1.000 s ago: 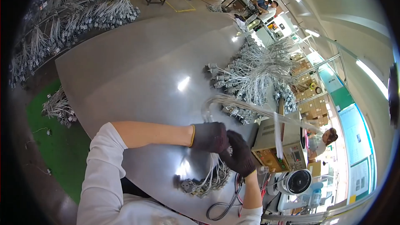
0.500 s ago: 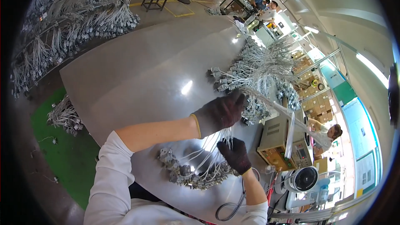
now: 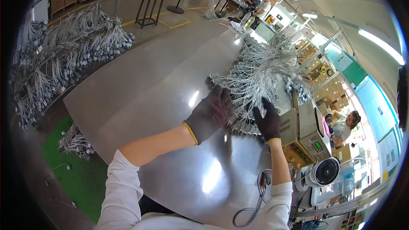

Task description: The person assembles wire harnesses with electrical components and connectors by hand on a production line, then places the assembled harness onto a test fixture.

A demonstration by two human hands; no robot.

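A large heap of white cables with grey connector ends [image 3: 260, 72] lies along the right side of the metal table [image 3: 145, 81]. My left hand [image 3: 213, 110], in a dark knit glove with a yellow cuff, rests against the connector ends on the heap's left side, its fingers extended and holding nothing that shows. On the near right side of the heap, my right hand [image 3: 268, 121] is gloved the same way, with thumb and fingers spread beside the cables. The heap hides some of the fingertips.
Stacked test instruments with lit displays [image 3: 313, 145] and a small round fan [image 3: 326, 171] stand right of the table. A looped grey lead [image 3: 251, 213] lies near me. More cables hang on a rack [image 3: 81, 51] at the left. A co-worker [image 3: 343, 125] sits at the right.
The cable bunch from the table's near part is now at the heap. Both hands have moved there; my right hand has let go of the cables and spread its fingers.
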